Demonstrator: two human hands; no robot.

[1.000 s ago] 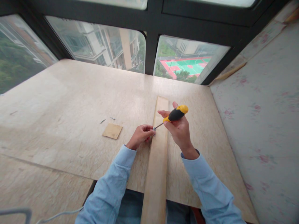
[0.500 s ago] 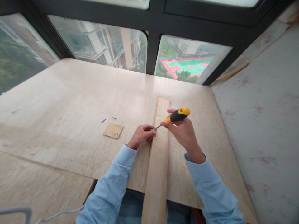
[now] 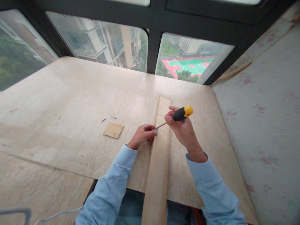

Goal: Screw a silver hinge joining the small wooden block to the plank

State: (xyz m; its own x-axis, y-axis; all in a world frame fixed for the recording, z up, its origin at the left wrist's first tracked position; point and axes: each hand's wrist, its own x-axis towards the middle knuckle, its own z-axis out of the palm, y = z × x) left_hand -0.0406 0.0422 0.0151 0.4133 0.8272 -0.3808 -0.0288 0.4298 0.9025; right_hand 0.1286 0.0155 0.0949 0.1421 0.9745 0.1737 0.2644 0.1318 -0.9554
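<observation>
A long wooden board [image 3: 158, 168] lies on the stone surface and juts out over its near edge. On the board's left edge sits a small metal hinge [image 3: 156, 131], pinched by the fingers of my left hand [image 3: 143, 135]. My right hand [image 3: 184, 128] is closed round a screwdriver [image 3: 179, 114] with a black and yellow handle. Its shaft slants down to the left, and the tip meets the upper part of the hinge. Whether a screw sits under the tip is too small to tell.
Left of my left hand lies a thin square plate [image 3: 113, 130] with small holes. Two small screws [image 3: 113, 117] lie just behind it. A grey cable [image 3: 59, 214] runs at the lower left. Windows stand at the back, and a papered wall [image 3: 260, 125] bounds the right.
My right hand has turned the screwdriver's handle and shifted slightly right; the grip on it looks different. My left hand stays on the hinge.
</observation>
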